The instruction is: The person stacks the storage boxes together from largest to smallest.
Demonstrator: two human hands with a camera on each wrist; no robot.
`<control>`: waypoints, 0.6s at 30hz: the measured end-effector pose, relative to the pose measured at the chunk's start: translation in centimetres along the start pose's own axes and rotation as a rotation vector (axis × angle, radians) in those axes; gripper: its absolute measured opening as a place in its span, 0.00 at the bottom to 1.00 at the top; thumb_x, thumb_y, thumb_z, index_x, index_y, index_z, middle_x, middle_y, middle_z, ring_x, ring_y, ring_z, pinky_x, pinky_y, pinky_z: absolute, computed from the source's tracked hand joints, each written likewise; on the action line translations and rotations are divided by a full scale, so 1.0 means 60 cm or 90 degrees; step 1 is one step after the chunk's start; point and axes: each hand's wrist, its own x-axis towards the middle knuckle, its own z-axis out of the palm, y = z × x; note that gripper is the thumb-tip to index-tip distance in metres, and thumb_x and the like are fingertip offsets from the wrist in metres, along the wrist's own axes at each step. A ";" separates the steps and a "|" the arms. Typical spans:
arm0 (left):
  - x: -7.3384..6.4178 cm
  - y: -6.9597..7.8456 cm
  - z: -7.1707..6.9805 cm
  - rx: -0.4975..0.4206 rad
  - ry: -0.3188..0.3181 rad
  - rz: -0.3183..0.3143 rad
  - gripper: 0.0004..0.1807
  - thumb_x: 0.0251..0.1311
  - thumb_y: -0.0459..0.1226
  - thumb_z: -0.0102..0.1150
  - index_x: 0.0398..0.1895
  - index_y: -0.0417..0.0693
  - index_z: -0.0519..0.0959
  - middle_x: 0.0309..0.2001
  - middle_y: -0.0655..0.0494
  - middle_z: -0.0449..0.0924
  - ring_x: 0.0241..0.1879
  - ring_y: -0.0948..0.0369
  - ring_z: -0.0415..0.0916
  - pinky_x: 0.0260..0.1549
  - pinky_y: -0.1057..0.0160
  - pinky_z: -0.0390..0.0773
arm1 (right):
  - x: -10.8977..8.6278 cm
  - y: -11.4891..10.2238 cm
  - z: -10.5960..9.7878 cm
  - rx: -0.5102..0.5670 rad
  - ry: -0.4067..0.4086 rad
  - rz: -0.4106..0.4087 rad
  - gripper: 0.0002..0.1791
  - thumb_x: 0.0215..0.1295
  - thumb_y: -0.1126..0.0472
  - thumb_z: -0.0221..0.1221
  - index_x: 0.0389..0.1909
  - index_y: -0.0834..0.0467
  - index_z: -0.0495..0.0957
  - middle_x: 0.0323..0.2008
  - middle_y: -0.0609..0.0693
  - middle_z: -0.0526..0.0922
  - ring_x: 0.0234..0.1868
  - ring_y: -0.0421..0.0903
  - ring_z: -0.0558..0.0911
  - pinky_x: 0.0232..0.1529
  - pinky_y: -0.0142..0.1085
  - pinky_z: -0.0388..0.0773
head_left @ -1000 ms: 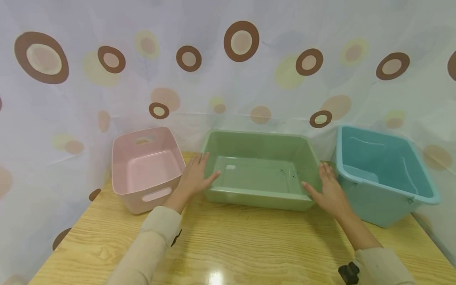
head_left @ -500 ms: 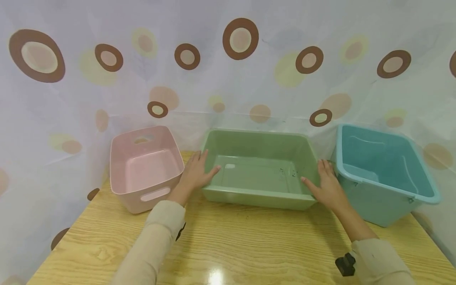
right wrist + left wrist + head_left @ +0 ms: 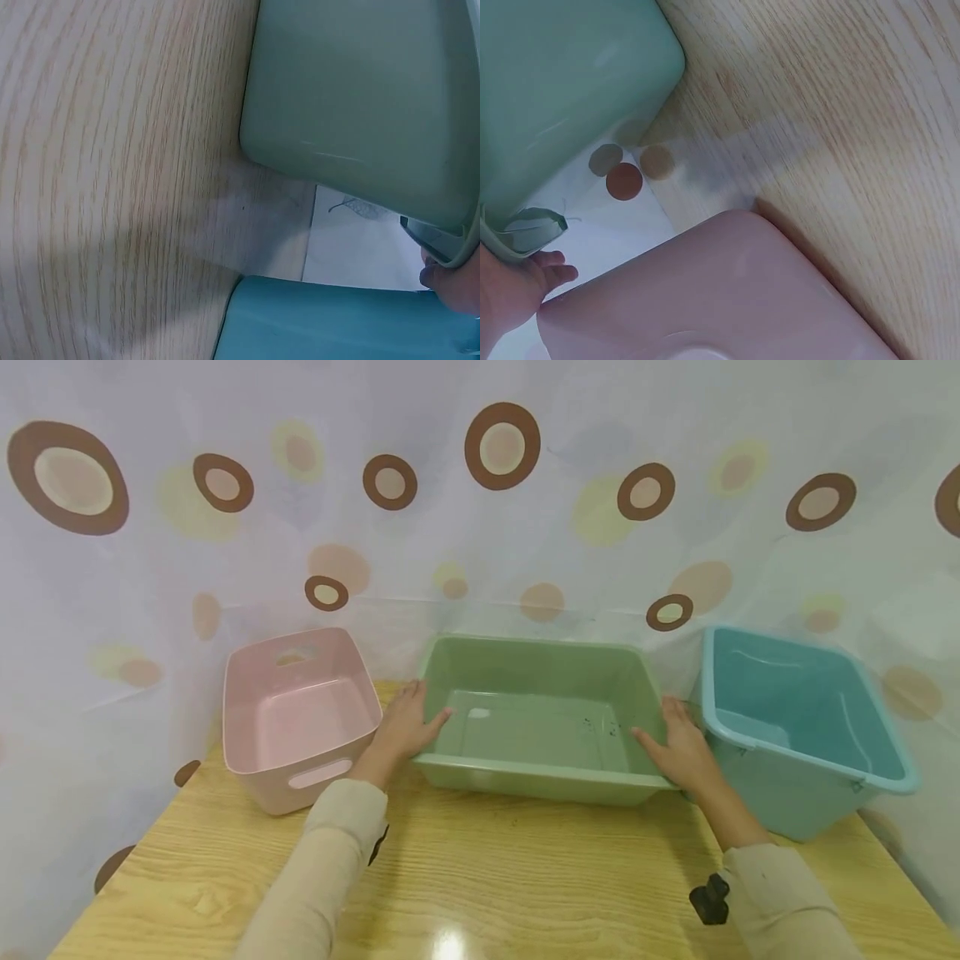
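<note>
A green plastic tub (image 3: 532, 727) stands in the middle of the table against the patterned backdrop, with a few small dark marks on its floor. My left hand (image 3: 401, 727) grips its left rim, thumb over the inside and the other fingers outside. On the opposite side my right hand (image 3: 684, 752) holds the right rim in the same way. Fingertips (image 3: 559, 274) curl beneath the rim in the left wrist view. In the right wrist view only a little of the right hand (image 3: 454, 285) shows under the rim.
A pink bin (image 3: 300, 718) with cut-out handles stands close to my left hand. Just beyond my right hand is a taller blue bin (image 3: 802, 710). The wooden table (image 3: 540, 877) reaches toward me, and a dotted curtain (image 3: 435, 560) hangs behind the containers.
Both hands have shifted slightly at the tub's sides, and more of its front rim corners shows. The view has drifted a little. The pink and blue bins stay put.
</note>
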 end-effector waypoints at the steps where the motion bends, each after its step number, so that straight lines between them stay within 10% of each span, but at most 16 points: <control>1: 0.001 0.000 0.000 0.002 -0.001 0.003 0.41 0.67 0.52 0.41 0.68 0.26 0.49 0.70 0.31 0.49 0.71 0.41 0.45 0.70 0.47 0.48 | 0.002 0.003 0.000 0.002 0.002 0.001 0.46 0.68 0.45 0.45 0.69 0.74 0.35 0.69 0.75 0.38 0.69 0.71 0.43 0.65 0.65 0.44; 18: 0.000 -0.002 -0.004 -0.060 -0.002 -0.030 0.31 0.69 0.39 0.36 0.67 0.25 0.50 0.70 0.31 0.48 0.71 0.43 0.44 0.71 0.50 0.45 | 0.014 0.008 -0.003 0.004 -0.051 0.027 0.42 0.69 0.51 0.45 0.66 0.78 0.39 0.68 0.76 0.39 0.67 0.73 0.45 0.64 0.66 0.42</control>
